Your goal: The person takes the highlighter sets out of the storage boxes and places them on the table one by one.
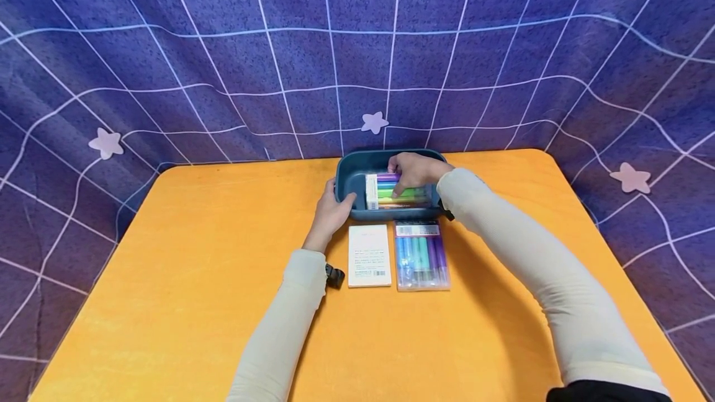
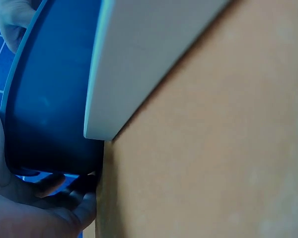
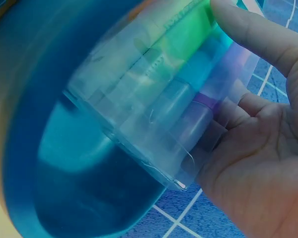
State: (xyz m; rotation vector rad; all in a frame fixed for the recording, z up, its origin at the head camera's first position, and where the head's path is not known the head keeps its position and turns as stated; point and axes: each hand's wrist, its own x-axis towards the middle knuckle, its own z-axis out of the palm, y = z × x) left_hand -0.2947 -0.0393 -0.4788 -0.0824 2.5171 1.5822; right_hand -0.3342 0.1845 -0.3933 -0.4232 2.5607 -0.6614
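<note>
A dark teal plastic bin [image 1: 350, 185] stands at the back edge of the table. My left hand [image 1: 331, 213] grips its left end, thumb over the rim and fingers along the outside wall. Inside the bin, my right hand [image 1: 414, 170] holds a clear pack of coloured markers [image 1: 385, 193], thumb on the front face and fingers behind. In the right wrist view the pack [image 3: 174, 84] sits tilted against the bin's opening, its purple, blue and green markers showing through the plastic.
In front of the bin lie a white box [image 1: 368, 259] with printed text and a second clear pack of markers [image 1: 421, 259] in blue, green and purple, side by side on the orange table [image 1: 223, 265]. A blue grid-patterned curtain [image 1: 301, 61] hangs right behind the bin.
</note>
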